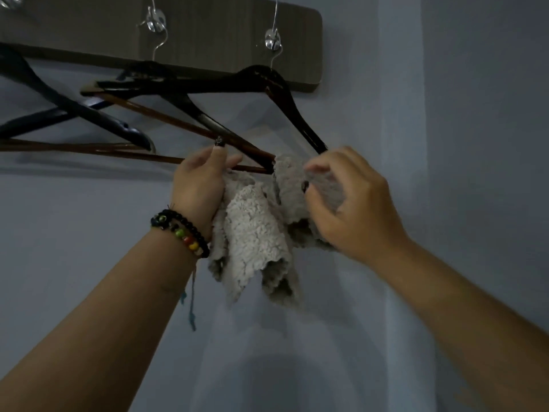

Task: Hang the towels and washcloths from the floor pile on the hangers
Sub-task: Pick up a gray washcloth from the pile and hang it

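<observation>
Fluffy grey washcloth (255, 233), dark wooden hanger (285, 102)

The washcloth (255, 233) at the centre of the frame is a thick, nubbly terry cloth, pale grey-beige, rough and matt, with a fuzzy edge along its lower folds. The hanger (285, 105) above it looks like dark lacquered wood, smooth and glossy, with a brown wooden crossbar and a thin bright metal wire hook. The hangers (59, 114) at the left of the frame have the same glossy dark finish. Across the top, the wall rack (225, 34) is a matt grey-brown board with a wood-grain look, carrying shiny chromed metal hooks (272, 39). On the wrist at lower left sits a bracelet (181, 230) of glossy black and coloured beads. The wall (460, 99) is smooth, matt paint.
</observation>
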